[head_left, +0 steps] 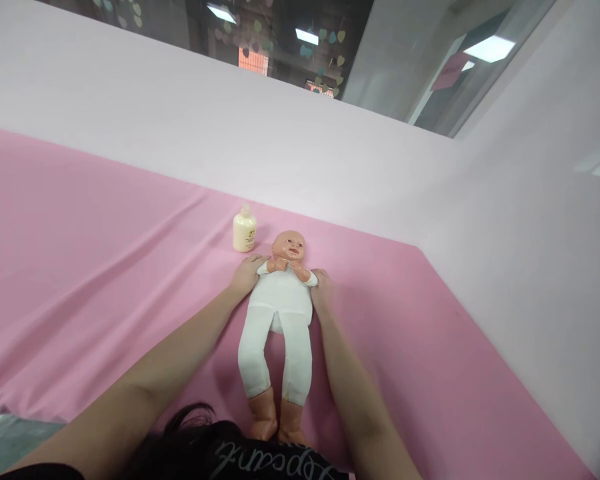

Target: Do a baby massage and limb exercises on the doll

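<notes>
A baby doll [281,291] with a white cloth body and bare feet lies on its back on a pink sheet [380,287], its head pointing away from me. Against its shoulder and upper arm, on the left side of the view, my left hand [245,275] is closed, fingertips over the sleeve. My right hand [322,290] holds the opposite side near the doll's elbow; part of its fingers is hidden behind the doll. Just beyond my left hand stands a pump bottle [245,231] of pale yellow liquid, upright and apart from the doll.
White walls [190,133] border the sheet at the back and on the right. Above the back wall is a window [280,40] with heart stickers. Folds run through the sheet on the left, and a greenish-grey surface [15,437] shows below its front edge.
</notes>
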